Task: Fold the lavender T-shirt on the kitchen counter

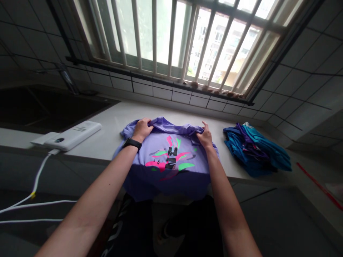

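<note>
A purple T-shirt [150,150] with a pink, green and black print lies over the white counter, its lower part hanging down past the front edge. My left hand [143,129], with a black watch on the wrist, is closed on the shirt's upper left part. On the upper right part, my right hand [204,137] pinches the cloth between thumb and fingers, one finger raised. Between the two hands the fabric along the far edge is bunched and folded.
Blue and purple clothes [254,148] are piled on the counter [112,110] to the right. At left, a white power bank [73,135] with a cable sits before a dark sink [40,107] and a faucet [66,78]. Behind is a barred window [171,39].
</note>
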{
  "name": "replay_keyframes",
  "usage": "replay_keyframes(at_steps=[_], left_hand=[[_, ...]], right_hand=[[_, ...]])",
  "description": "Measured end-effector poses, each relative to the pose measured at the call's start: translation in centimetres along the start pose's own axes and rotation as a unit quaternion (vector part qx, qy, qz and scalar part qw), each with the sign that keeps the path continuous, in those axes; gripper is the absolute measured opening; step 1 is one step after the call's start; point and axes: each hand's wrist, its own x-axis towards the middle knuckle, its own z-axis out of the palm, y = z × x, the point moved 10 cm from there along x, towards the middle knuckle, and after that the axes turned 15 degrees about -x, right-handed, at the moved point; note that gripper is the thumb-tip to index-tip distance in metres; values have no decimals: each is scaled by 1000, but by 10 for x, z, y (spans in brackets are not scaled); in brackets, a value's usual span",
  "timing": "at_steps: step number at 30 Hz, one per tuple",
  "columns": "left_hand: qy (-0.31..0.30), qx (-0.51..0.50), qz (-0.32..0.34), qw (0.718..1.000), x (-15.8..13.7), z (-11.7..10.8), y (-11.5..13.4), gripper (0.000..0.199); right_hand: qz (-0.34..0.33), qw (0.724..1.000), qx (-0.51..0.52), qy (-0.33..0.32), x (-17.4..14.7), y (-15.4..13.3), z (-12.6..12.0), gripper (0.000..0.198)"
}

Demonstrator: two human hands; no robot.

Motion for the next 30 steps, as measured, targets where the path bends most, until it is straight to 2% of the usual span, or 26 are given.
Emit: replay_keyframes(at_steps=[4, 6, 11, 14, 17, 21, 24, 28, 30], left_hand=[[100, 28, -6, 995, -3, -26, -3, 21], [121, 29, 1, 992, -5, -32, -1, 20], [66, 25, 39, 997, -8, -18, 13, 16], [31, 32, 58, 997, -11, -9, 22, 16], [7, 31, 93, 995, -14, -2, 32, 22], [2, 30, 127, 991, -15, 3, 39, 20], [28, 35, 129, 991, -12, -1, 35, 23], [86, 25, 120, 989, -8, -17, 28, 25], [88, 26, 123, 988, -8, -19, 28, 25]], right_hand=[[34, 995, -93, 26, -1, 9, -12, 36], [44, 991, -116, 49, -4, 10, -20, 32], [38, 992, -93, 75, -8, 7, -31, 30], [-9, 997, -78, 19, -8, -3, -20, 31], [-43, 994, -98, -31, -9, -12, -6, 20], [-93, 988, -109, -58, -9, -22, 8, 31], [-102, 991, -84, 6, -5, -24, -2, 37], [-66, 989, -77, 104, -3, -17, -25, 25], [-46, 987, -84, 129, -4, -13, -32, 23]])
